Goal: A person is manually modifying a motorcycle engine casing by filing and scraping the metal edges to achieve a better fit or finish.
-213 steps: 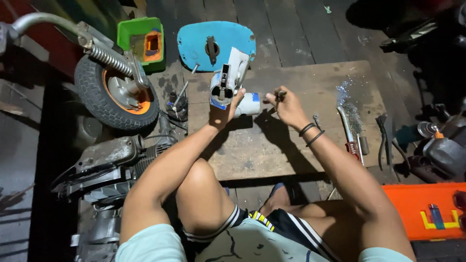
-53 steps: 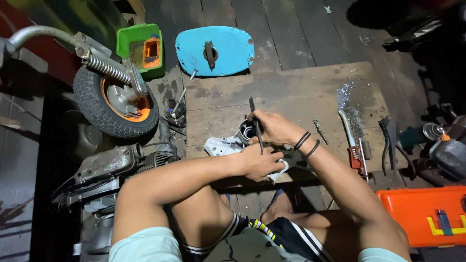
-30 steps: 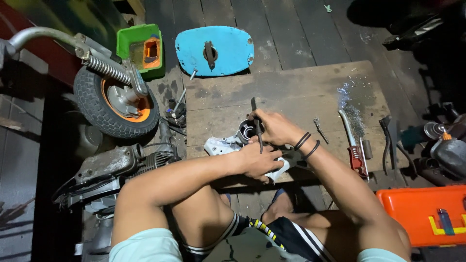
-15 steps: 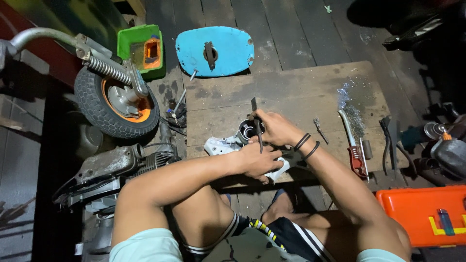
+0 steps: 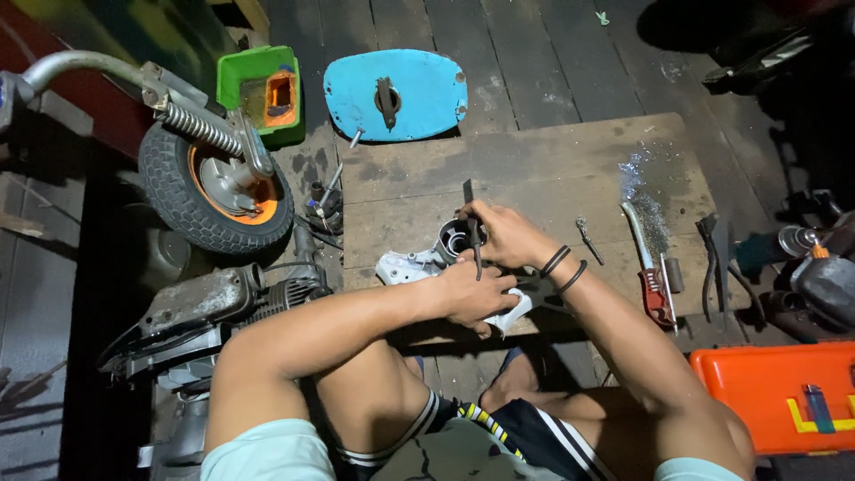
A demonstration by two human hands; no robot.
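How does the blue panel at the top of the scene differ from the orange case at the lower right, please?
The blue panel is a rounded, flat plate with a dark fitting at its middle; the orange case is boxy, with a yellow latch. The blue panel lies wholly in view on the floorboards, while the orange case is cut off by the picture's edge. Neither the left hand nor the right hand touches either one.

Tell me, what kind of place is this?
Probably a small repair workshop for scooters. A loose wheel and an engine sit on the plank floor, and pliers lie near an orange toolbox.
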